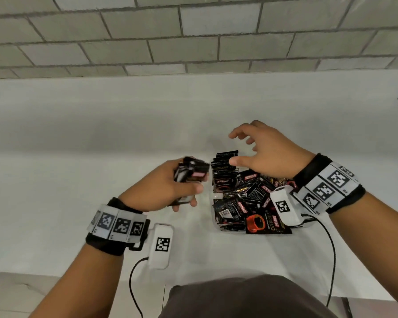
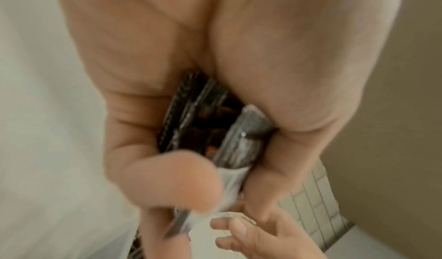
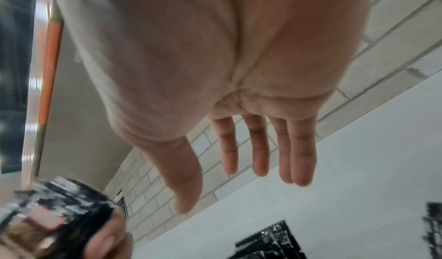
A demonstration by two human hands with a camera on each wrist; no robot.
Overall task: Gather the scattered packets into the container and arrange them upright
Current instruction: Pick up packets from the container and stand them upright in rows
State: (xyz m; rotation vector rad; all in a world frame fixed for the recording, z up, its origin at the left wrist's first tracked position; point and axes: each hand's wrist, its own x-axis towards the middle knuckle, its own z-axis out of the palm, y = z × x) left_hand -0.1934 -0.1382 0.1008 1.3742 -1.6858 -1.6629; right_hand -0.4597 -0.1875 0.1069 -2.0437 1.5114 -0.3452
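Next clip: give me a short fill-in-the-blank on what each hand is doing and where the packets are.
1. The left hand grips a bunch of ____.
2. The right hand hovers with fingers spread and holds ____.
3. Most packets lie jumbled in the ____, near the right hand.
4. The container stands on a ____ counter.

Missing words: packets; nothing; container; white
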